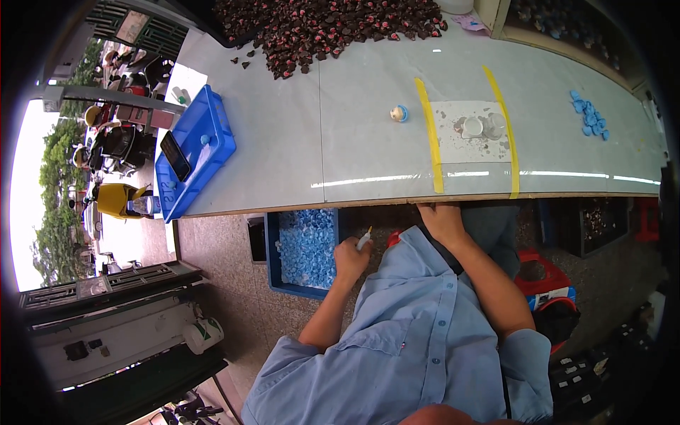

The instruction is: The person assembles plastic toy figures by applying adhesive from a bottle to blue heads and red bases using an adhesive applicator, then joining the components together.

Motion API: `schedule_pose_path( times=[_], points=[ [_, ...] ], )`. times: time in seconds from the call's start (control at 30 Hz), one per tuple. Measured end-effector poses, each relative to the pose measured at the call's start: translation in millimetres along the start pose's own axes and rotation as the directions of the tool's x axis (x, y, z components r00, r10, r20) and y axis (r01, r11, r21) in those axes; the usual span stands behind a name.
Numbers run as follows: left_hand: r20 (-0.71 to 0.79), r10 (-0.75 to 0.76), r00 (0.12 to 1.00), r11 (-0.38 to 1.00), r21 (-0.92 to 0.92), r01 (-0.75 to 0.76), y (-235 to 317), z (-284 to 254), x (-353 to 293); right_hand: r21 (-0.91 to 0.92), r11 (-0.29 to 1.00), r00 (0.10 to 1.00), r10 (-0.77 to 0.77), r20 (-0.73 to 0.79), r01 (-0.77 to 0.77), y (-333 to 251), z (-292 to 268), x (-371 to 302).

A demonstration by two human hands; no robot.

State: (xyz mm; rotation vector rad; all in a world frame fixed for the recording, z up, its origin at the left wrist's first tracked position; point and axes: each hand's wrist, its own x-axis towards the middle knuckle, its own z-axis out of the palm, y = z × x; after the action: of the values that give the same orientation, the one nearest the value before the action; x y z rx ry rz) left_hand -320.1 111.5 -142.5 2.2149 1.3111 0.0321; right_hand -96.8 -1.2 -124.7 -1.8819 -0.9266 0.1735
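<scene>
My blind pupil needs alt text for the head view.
The left hand holds a yellow-tipped white tube near a blue bin of light-blue pieces; the right hand is at the edge of a table bearing heaped dark pieces.

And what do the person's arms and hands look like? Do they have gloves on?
The person wears a light blue shirt with short sleeves, so both forearms are uncovered. No glove shows on the left hand or right hand. I see no watch either; rings would be too small to tell.
</scene>
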Motion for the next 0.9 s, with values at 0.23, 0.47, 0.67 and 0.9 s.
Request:
schedule_pose_path(
  times=[0.23,0.47,0.67,0.9],
  points=[
    [0.000,-0.019,1.000,0.993,-0.120,0.019,-0.5,-4.7,-5.4,0.017,1.000,0.999,-0.004,0.033,0.004,-6.0,-2.4,-0.2],
    [0.197,-0.090,0.976,0.662,-0.720,0.206,-28.7,3.9,-25.0,0.187,0.982,0.967,-0.062,0.247,0.016,-32.6,-41.6,-10.7],
    [0.016,0.037,0.999,0.625,-0.781,-0.011,-11.1,-10.2,-45.4,0.139,0.961,0.953,-0.259,0.156,0.238,-77.5,-121.1,-7.6],
    [0.050,0.110,0.993,0.513,-0.858,-0.014,40.2,-51.2,-54.1,-0.024,0.996,0.925,0.068,-0.373,-0.083,-53.0,-202.6,16.8]
  ],
)
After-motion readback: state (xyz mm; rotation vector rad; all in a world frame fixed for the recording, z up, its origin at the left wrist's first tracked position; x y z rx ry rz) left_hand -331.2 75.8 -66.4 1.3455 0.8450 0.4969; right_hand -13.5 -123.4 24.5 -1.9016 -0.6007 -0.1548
